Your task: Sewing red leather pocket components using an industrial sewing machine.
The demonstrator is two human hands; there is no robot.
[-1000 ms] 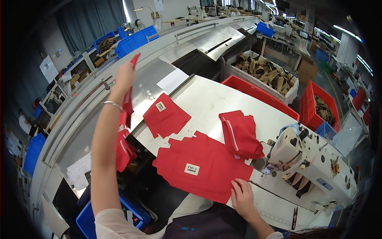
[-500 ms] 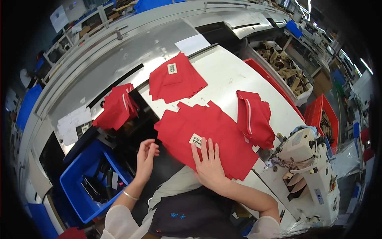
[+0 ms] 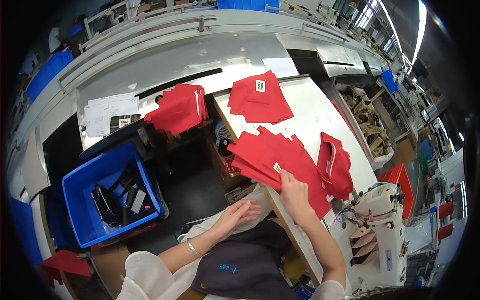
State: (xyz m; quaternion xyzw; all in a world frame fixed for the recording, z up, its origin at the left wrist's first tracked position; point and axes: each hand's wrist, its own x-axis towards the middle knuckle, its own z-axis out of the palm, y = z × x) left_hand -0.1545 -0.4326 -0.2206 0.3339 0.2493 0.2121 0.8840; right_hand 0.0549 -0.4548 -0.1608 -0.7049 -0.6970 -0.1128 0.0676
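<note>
My right hand (image 3: 296, 195) has its fingers closed on the near edge of a red fabric panel (image 3: 287, 155), close to a small white label. This panel lies over the edge of the white sewing table, its near-left edge bent upward. Over my lap my left hand (image 3: 238, 216) is held out with fingers stretched and nothing in it. Further back on the table lies a red stack (image 3: 262, 102) with a printed label. To the right is a folded red piece (image 3: 336, 167) with a white stripe.
A white sewing machine (image 3: 377, 210) stands at the right. Left of my legs sits a blue bin (image 3: 72, 200) with dark tools in it. Red pieces (image 3: 180, 111) and paper sheets (image 3: 109, 111) rest on the metal counter. A crate (image 3: 350, 112) of tan pieces is beyond the table.
My right hand has gone from lying flat on the red panel to gripping its near edge, which is now bent up. My left hand has moved right, over my lap. The view has shifted.
</note>
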